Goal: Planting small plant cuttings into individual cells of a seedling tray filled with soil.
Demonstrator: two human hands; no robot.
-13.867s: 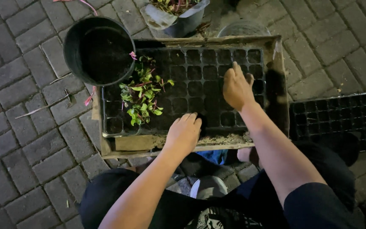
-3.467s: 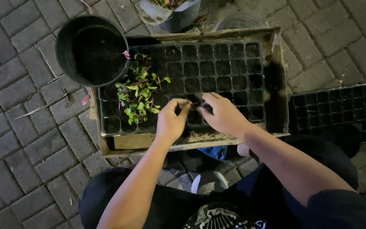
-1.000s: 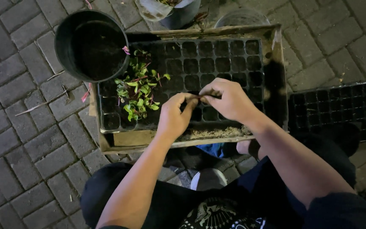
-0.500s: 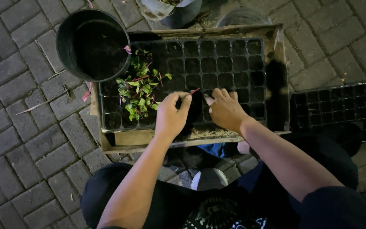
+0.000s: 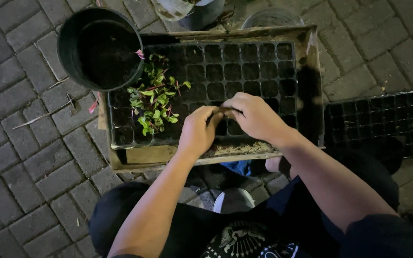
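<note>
Left hand [image 5: 197, 131] and right hand [image 5: 254, 117] meet fingertip to fingertip over the black seedling tray [image 5: 244, 71], near edge, centre. Both pinch narrow on a thin seedling stem [image 5: 222, 110]. Planted seedlings [image 5: 154, 98] sit left; black pot [image 5: 99, 48] far left.

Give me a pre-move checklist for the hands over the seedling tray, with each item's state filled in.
1. Left hand and right hand meet over the black seedling tray: ok.
2. A thin seedling stem pinched between the fingertips: cannot tell, the fingers hide most of it.
3. Unplanted cells near the hands: ok, rows of dark cells show beyond them.
4. Planted seedlings apart from both hands: ok.
5. Tray seated inside the wooden crate: ok.
6. Black pot of soil at the tray's far left corner: ok, though it overlaps the tray's edge.
</note>
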